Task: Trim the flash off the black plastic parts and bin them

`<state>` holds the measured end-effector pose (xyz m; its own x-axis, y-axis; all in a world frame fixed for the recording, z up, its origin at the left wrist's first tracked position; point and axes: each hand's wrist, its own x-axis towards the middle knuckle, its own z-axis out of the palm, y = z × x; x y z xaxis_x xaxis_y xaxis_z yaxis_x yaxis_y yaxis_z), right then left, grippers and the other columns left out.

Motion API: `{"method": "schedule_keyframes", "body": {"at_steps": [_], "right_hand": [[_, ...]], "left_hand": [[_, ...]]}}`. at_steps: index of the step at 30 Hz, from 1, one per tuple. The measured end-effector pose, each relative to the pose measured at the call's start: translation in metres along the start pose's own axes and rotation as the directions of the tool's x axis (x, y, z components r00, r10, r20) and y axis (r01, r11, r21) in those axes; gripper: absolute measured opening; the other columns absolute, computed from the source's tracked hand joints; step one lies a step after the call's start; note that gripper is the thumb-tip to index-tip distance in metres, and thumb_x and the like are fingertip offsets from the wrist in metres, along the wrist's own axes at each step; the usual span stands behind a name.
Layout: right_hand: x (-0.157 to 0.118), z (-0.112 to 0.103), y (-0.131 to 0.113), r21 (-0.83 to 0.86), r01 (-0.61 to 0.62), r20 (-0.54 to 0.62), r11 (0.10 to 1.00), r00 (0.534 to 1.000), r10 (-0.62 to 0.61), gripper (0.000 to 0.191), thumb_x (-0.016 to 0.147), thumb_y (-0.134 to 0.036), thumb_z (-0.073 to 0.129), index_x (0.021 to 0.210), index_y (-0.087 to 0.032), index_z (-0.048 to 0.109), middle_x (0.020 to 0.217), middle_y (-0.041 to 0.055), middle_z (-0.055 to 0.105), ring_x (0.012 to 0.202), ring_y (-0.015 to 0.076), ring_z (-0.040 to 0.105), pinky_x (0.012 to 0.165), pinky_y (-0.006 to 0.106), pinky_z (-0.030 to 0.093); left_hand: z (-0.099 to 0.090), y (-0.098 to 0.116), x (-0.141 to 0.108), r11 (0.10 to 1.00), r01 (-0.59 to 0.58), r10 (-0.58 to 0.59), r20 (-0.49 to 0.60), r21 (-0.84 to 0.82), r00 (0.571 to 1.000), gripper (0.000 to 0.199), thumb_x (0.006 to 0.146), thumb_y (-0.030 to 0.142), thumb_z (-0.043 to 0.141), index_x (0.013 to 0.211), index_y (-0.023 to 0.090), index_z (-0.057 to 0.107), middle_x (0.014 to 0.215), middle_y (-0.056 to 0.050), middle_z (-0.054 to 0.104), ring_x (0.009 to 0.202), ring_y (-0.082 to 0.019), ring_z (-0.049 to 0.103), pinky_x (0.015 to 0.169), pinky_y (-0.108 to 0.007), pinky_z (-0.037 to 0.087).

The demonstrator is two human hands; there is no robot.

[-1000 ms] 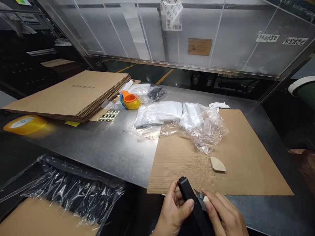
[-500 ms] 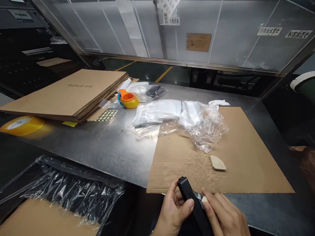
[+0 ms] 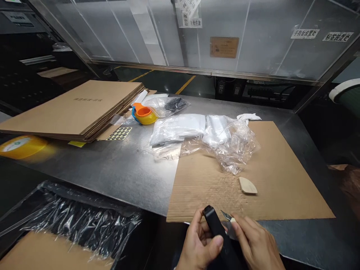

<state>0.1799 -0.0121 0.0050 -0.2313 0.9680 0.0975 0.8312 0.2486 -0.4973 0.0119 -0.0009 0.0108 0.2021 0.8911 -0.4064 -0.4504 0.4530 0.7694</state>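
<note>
My left hand [image 3: 201, 240] is closed round a long black plastic-looking part [image 3: 215, 223], whose rounded end points up and away from me. A craft knife [image 3: 225, 215] is pinched in my right hand [image 3: 255, 240], its pointed metal blade just right of the black part, apart from its upper end. Something pale shows at the knife's base by my fingertips. The rest of its handle is hidden in my hand. A beige fan-shaped pad [image 3: 248, 186] lies on the cardboard sheet [image 3: 281, 168] beyond my hands.
Clear plastic bags with white contents [image 3: 180, 127] lie across the cardboard's far edge. On the metal table [image 3: 126, 172] are stacked cardboard [image 3: 107, 97], a tape dispenser [image 3: 144, 114], a tape roll [image 3: 22, 146] and a sticker sheet [image 3: 119, 134]. A plastic-lined bin [image 3: 84, 217] stands at lower left.
The knife blade has come away from the black part's side and now points up beside it. My right hand has shifted slightly; my left hand keeps its hold.
</note>
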Motion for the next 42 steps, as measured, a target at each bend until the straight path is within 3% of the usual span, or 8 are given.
{"method": "schedule_keyframes", "body": {"at_steps": [5,9,12,18,27,31,38,42], "right_hand": [[0.001,-0.003,0.004,0.100,-0.019,-0.052,0.995,0.998,0.024,0.029,0.094,-0.032,0.037,0.108,-0.022,0.060,0.087,0.0039,0.068,0.078,0.0149,0.067,0.065,0.020,0.053],[0.004,-0.009,-0.004,0.068,0.073,-0.103,0.995,0.993,-0.066,0.029,0.093,-0.029,0.038,0.110,-0.019,0.060,0.087,0.0056,0.068,0.075,0.0156,0.067,0.063,0.020,0.053],[0.006,-0.011,-0.011,0.037,0.108,-0.125,0.993,0.987,-0.103,0.032,0.094,-0.029,0.036,0.109,-0.016,0.061,0.079,0.0063,0.067,0.068,0.0158,0.066,0.059,0.021,0.053],[0.004,-0.009,-0.012,0.002,0.125,-0.067,0.992,0.990,-0.125,0.030,0.094,-0.029,0.036,0.112,-0.018,0.058,0.076,0.0052,0.066,0.066,0.0149,0.064,0.056,0.021,0.050],[0.005,-0.008,-0.012,-0.036,0.134,-0.089,0.990,0.987,-0.137,0.031,0.094,-0.029,0.036,0.111,-0.017,0.059,0.075,0.0044,0.065,0.064,0.0142,0.064,0.055,0.020,0.050],[0.006,0.000,-0.005,-0.059,0.043,-0.063,0.997,0.997,-0.047,0.032,0.094,-0.032,0.035,0.107,-0.021,0.061,0.075,0.0035,0.067,0.066,0.0154,0.066,0.052,0.020,0.050],[0.009,0.006,0.001,0.241,-0.107,0.007,0.965,0.994,0.108,0.032,0.094,-0.035,0.034,0.103,-0.023,0.062,0.090,0.0042,0.070,0.079,0.0153,0.067,0.065,0.020,0.051],[0.014,-0.005,-0.004,0.427,-0.196,0.105,0.883,0.980,0.167,0.035,0.094,-0.039,0.032,0.084,-0.022,0.061,0.075,0.0002,0.066,0.067,0.0124,0.063,0.060,0.019,0.047]], "left_hand": [[0.003,0.003,0.002,0.999,0.031,-0.031,-0.038,-0.011,0.999,0.059,0.061,0.041,0.076,0.106,0.017,0.048,0.083,-0.010,0.070,0.076,-0.025,0.067,0.068,-0.032,0.048],[0.003,-0.003,0.004,0.998,0.036,-0.038,-0.045,-0.052,0.998,0.067,0.057,0.040,0.079,0.109,0.018,0.044,0.084,-0.010,0.070,0.081,-0.026,0.066,0.071,-0.033,0.048],[0.001,-0.006,0.004,0.998,0.043,-0.043,-0.016,-0.043,0.999,0.062,0.057,0.040,0.079,0.105,0.018,0.045,0.082,-0.010,0.070,0.079,-0.025,0.067,0.069,-0.031,0.048],[-0.002,-0.008,0.004,0.999,0.032,-0.032,0.012,-0.029,0.999,0.056,0.059,0.039,0.078,0.101,0.018,0.047,0.080,-0.008,0.071,0.077,-0.021,0.066,0.065,-0.025,0.046],[0.000,-0.006,0.003,0.999,0.030,-0.029,0.023,-0.042,0.999,0.056,0.060,0.039,0.078,0.101,0.018,0.046,0.080,-0.008,0.070,0.079,-0.020,0.066,0.068,-0.025,0.046],[0.003,-0.002,0.001,0.999,0.021,-0.019,0.044,-0.030,0.999,0.055,0.058,0.040,0.078,0.098,0.018,0.048,0.078,-0.007,0.070,0.073,-0.019,0.066,0.066,-0.027,0.047],[0.001,-0.002,0.004,0.997,0.073,-0.074,0.024,0.009,0.997,0.061,0.061,0.046,0.075,0.107,0.017,0.047,0.075,-0.007,0.069,0.066,-0.019,0.065,0.058,-0.026,0.046],[0.000,-0.005,0.004,0.997,0.080,-0.080,0.015,0.010,0.997,0.061,0.062,0.046,0.074,0.108,0.017,0.047,0.073,-0.006,0.068,0.064,-0.020,0.065,0.055,-0.025,0.045]]}}
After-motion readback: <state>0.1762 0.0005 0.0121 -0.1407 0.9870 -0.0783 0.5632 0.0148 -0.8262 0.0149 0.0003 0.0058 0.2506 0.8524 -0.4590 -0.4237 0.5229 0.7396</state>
